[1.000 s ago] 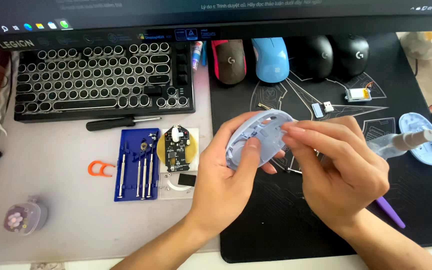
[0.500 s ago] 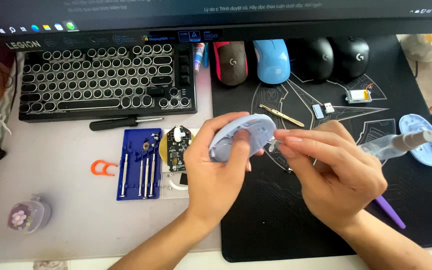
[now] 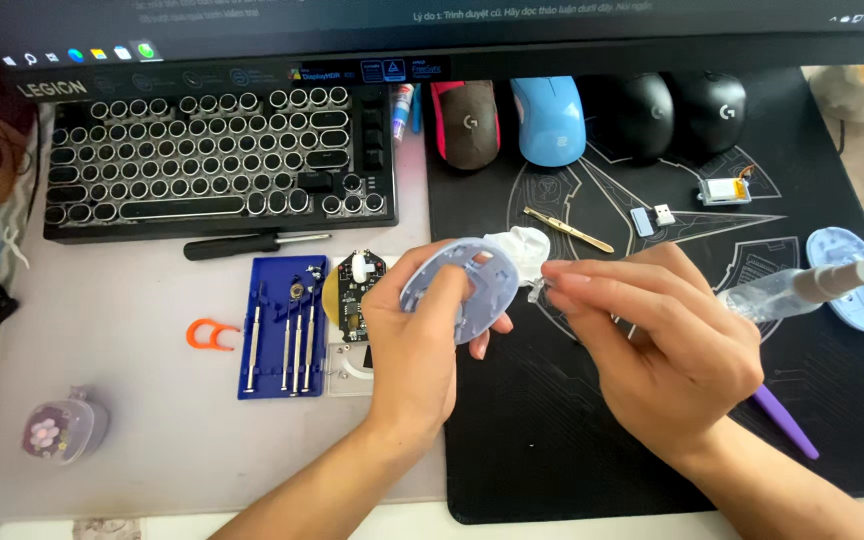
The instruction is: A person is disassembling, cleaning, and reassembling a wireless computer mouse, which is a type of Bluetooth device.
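Note:
My left hand (image 3: 417, 345) holds a pale lilac mouse shell piece (image 3: 459, 288) upright at the desk's middle, thumb pressed on its inner face. My right hand (image 3: 667, 345) sits just right of it, fingers pinched on a small clear scrap (image 3: 538, 291) close to the shell's edge. A purple tool (image 3: 784, 421) pokes out from under the right hand. A crumpled white tissue (image 3: 518, 243) lies behind the shell. A mouse circuit board (image 3: 352, 288) and a blue tray of small screwdrivers (image 3: 287, 325) lie left of my left hand.
A black round-key keyboard (image 3: 217, 160) and a black screwdriver (image 3: 252, 243) lie at the back left. Several mice (image 3: 548, 120) line the back of the black desk mat (image 3: 572, 440). A clear tube (image 3: 792, 288) rests on another lilac shell (image 3: 857, 280) at right. Brass tweezers (image 3: 567, 229), an orange clip (image 3: 210, 335).
My left hand has turned the shell, so its flat perforated inner face now points toward me. My right hand has drawn slightly away with the clear scrap pinched.

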